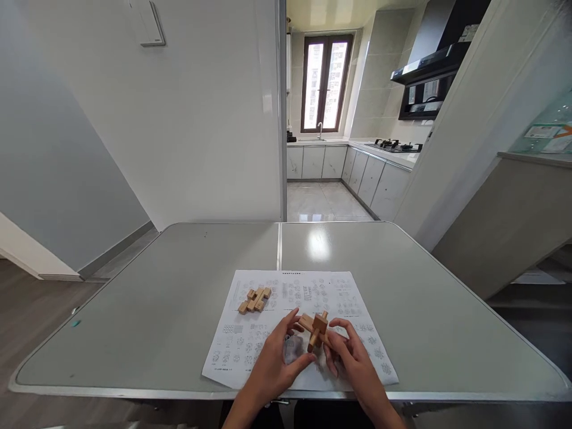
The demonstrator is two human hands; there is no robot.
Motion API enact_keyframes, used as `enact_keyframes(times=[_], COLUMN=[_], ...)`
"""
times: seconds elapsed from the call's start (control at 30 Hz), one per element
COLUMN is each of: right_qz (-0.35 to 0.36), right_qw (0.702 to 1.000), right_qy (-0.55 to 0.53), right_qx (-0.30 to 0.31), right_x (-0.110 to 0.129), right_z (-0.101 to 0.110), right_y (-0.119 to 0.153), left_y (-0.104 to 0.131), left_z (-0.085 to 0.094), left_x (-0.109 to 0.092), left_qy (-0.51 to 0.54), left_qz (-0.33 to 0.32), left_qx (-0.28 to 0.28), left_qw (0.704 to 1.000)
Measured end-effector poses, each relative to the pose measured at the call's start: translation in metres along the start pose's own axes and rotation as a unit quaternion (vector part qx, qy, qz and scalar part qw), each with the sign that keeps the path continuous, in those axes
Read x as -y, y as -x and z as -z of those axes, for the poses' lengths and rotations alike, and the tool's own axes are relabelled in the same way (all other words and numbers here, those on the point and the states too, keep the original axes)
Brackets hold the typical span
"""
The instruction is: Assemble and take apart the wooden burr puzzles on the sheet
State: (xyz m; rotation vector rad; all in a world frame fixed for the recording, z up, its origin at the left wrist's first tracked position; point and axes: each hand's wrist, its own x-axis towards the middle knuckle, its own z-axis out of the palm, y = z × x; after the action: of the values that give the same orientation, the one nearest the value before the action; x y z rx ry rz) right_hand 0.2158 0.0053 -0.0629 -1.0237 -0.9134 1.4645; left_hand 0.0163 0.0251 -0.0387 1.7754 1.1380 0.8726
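Note:
My right hand (355, 357) grips a partly assembled wooden burr puzzle (319, 323) by its right side, between thumb and fingers. The puzzle has crossing light-brown bars, with one bar's end pointing down toward me. My left hand (279, 357) curls around the left side, its thumb tip at the lower bar end and its fingertips by the left bar end. Both hands are just above a printed instruction sheet (286, 292) with rows of small diagrams. Several loose notched wooden pieces (254, 300) lie grouped on the sheet's upper left.
The grey folding table (156, 316) has a metal rim and a centre seam. A small teal bit (75, 323) lies near its left edge. Behind stand a white wall (214, 119) and a kitchen doorway. A large plastic bottle (547, 131) sits on a ledge at right.

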Motion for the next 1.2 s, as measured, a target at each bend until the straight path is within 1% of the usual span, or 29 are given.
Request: enact_keyframes(times=[0.1, 0.17, 0.23, 0.37, 0.47, 0.53, 0.6, 0.7, 0.8, 1.0, 1.2], right_qz=[-0.005, 0.002, 0.023, 0.053, 0.052, 0.038, 0.039, 0.061, 0.078, 0.087, 0.084], right_qw=[0.998, 0.994, 0.989, 0.977, 0.967, 0.966, 0.965, 0.964, 0.964, 0.959, 0.94], right_qy=[-0.029, -0.029, -0.016, 0.019, 0.043, 0.058, 0.066, 0.078, 0.098, 0.143, 0.236], right_qx=[-0.062, -0.105, -0.147, -0.206, -0.245, -0.249, -0.25, -0.246, -0.236, -0.23, -0.233], right_x=[-0.002, 0.001, 0.007, 0.026, 0.036, 0.038, 0.036, 0.03, 0.026, 0.026, 0.03], right_z=[0.006, 0.013, 0.022, 0.043, 0.058, 0.067, 0.074, 0.082, 0.084, 0.084, 0.072], right_y=[-0.005, -0.011, -0.02, -0.036, -0.047, -0.054, -0.062, -0.072, -0.082, -0.099, -0.098], left_y=[0.0, 0.0, 0.001, 0.002, 0.004, 0.004, 0.004, 0.004, 0.004, 0.003, 0.003], left_z=[-0.001, -0.002, -0.001, 0.0, 0.001, 0.001, 0.002, 0.002, 0.001, 0.001, 0.0], left_x=[0.003, 0.003, 0.003, 0.003, 0.003, 0.002, 0.001, -0.001, -0.001, 0.0, 0.0], left_qy=[0.001, -0.007, -0.019, -0.035, -0.048, -0.054, -0.055, -0.052, -0.054, -0.053, -0.059], left_qz=[-0.017, -0.018, -0.013, -0.004, 0.001, 0.007, 0.01, 0.008, 0.011, 0.021, 0.019], left_qx=[-0.01, -0.016, -0.015, -0.006, -0.006, -0.003, -0.002, -0.003, 0.0, -0.001, -0.005], left_qw=[1.0, 1.0, 1.0, 0.999, 0.999, 0.999, 0.998, 0.999, 0.999, 0.998, 0.998])
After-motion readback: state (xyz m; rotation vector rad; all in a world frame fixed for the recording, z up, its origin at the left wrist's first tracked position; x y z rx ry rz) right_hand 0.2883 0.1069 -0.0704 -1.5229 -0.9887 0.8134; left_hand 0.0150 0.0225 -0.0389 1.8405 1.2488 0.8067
